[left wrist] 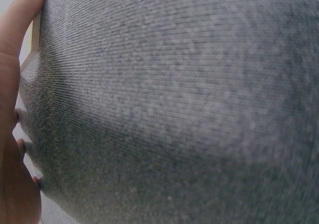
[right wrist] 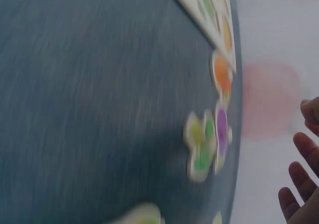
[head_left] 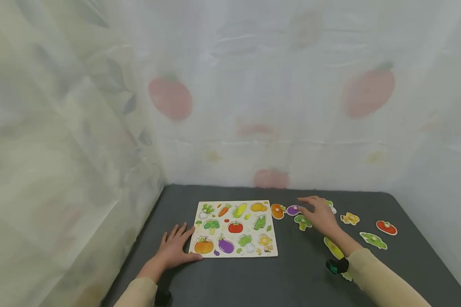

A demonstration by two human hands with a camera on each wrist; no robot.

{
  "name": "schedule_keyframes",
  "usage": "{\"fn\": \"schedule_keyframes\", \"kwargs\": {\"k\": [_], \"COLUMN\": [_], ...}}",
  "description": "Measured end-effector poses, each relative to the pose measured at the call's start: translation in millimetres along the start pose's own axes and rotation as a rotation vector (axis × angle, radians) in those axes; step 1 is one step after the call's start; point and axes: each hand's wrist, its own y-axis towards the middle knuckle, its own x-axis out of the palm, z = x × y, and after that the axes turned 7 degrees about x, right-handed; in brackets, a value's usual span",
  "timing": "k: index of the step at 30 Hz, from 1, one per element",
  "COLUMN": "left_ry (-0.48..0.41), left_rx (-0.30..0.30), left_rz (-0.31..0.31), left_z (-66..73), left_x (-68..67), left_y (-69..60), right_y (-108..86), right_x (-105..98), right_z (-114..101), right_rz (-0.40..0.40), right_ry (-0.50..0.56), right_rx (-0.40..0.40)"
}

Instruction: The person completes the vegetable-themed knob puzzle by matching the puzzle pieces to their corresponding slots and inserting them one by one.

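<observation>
A white vegetable puzzle board (head_left: 247, 226) lies on the dark tabletop. My left hand (head_left: 173, 249) rests at its left edge with fingers spread, the thumb (left wrist: 15, 20) along the lower left corner. My right hand (head_left: 322, 219) hovers right of the board with loosely bent fingers, holding nothing. Close to its fingertips lie an eggplant piece (head_left: 293, 209) and a broccoli piece (head_left: 302, 222). Against the board's right edge is a pumpkin piece (head_left: 278, 211). The right wrist view is blurred but shows the eggplant piece (right wrist: 222, 129) beside the broccoli piece (right wrist: 201, 152).
Further right lie a mushroom piece (head_left: 350, 218), a tomato piece (head_left: 386, 227) and a green piece (head_left: 373, 240). A yellow-green piece (head_left: 332, 247) is partly under the right forearm. A white leafy piece (head_left: 331, 206) shows behind the right hand. Pale curtains (head_left: 272, 145) surround the table.
</observation>
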Motion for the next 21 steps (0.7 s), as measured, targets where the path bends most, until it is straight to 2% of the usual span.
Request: {"fn": "schedule_keyframes", "kwargs": {"k": [5,11,18,21], "left_ry": [-0.009,-0.012,-0.015,-0.017], "left_rx": [0.003,0.01,0.013,0.022], "left_rz": [0.005,0.011,0.002,0.009], "left_z": [0.5,-0.6,0.4,0.7], "left_x": [0.0,1.8,1.1,0.7], "left_y": [0.8,0.6,1.9,1.0], "right_y": [-10.3,-23.1,-35.9,-47.1], "right_x": [-34,-61,-71,-70], "right_z": [27,43,53,59], "right_rz": [0.055,0.086,0.09,0.077], "right_ry": [-0.088,-0.128,-0.166,-0.192], "right_rx": [0.006,0.064,0.103,0.085]}}
